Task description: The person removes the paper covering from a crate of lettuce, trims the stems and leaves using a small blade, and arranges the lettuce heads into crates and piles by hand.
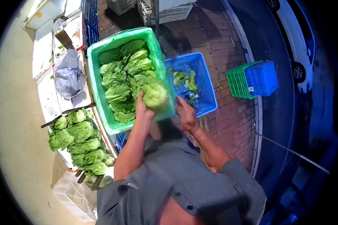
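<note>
My left hand (pixel 143 109) is closed on a pale green head of lettuce (pixel 155 94), its thumb lying along the near side. That head is above the front right corner of a crate lined with green plastic (pixel 118 129), which holds several rows of lettuce heads (pixel 118 93). My right hand (pixel 187 115) is just right of the liner's edge, fingers loosely bent and apart, with nothing visible in them. Beyond it is a blue crate (pixel 210 99) with a few loose lettuce leaves (pixel 190 80) inside.
More lettuce heads (pixel 82 137) are stacked on a stand at the left, below a crumpled grey plastic bag (pixel 68 73). White crates (pixel 169 13) stand at the back. Green (pixel 238 80) and blue baskets (pixel 264 78) are at the kerb, near a parked white car (pixel 298 41).
</note>
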Motion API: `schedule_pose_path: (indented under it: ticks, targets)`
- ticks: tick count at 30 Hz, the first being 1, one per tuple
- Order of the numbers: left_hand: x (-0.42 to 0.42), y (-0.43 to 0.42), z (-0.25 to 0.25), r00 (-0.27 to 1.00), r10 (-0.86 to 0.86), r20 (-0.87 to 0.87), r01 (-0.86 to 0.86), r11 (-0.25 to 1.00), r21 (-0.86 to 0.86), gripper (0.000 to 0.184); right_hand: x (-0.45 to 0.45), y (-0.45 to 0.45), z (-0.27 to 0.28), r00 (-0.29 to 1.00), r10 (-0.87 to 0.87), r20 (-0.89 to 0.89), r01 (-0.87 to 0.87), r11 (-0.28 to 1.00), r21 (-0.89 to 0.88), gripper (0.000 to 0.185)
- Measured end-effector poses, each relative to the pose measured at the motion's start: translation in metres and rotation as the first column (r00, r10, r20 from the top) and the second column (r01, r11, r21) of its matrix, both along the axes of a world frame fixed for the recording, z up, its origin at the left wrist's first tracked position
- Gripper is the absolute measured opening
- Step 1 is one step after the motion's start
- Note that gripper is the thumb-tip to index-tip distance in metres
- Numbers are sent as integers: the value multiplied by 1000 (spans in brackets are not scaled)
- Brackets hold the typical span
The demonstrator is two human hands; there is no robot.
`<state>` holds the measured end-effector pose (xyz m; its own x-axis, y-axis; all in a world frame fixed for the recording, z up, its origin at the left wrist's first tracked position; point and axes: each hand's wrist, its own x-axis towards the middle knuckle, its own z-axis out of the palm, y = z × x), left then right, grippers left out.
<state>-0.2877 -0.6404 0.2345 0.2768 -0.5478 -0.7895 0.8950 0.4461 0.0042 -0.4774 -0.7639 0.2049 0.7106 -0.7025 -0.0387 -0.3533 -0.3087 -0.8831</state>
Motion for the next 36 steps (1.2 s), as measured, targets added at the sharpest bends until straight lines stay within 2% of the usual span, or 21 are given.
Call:
schedule_pose_path:
  ticks: [3,6,9,15,21,24,26,30,33,36]
  targets:
    - [-5,-5,-11,999,-35,2,35,999,-13,60,26,24,53,945,290,-154,-320,917,-238,59]
    - [-10,-10,-13,998,-50,-46,49,998,-31,57,37,29,70,954,250,-168,-278,945,-173,61]
    - [-15,-12,-19,997,-51,-56,47,997,-67,56,37,31,62,974,224,18,-220,967,-129,62]
    - [-18,-12,-27,995,-69,-78,63,995,-78,56,35,30,58,978,206,30,-202,975,-90,60]
    - [-18,-12,-18,991,-53,-123,44,996,-75,56,34,24,58,982,186,-21,-184,982,47,57]
    - [-19,-9,-32,990,-85,-116,79,995,-57,55,31,21,56,977,209,-47,-207,977,45,54]
    - [-17,-9,-35,982,-85,-169,83,996,-21,51,30,19,53,977,211,-22,-211,977,1,51]
    - [-17,-15,-18,977,-77,-197,77,997,-5,49,25,11,49,967,255,-13,-255,963,-81,44]
    - [-19,-14,-25,975,-79,-207,75,997,-28,49,22,11,49,975,222,-16,-222,974,-37,42]
    - [-19,-13,-22,977,-131,-168,129,991,-22,49,21,12,43,972,226,66,-222,973,-58,40]
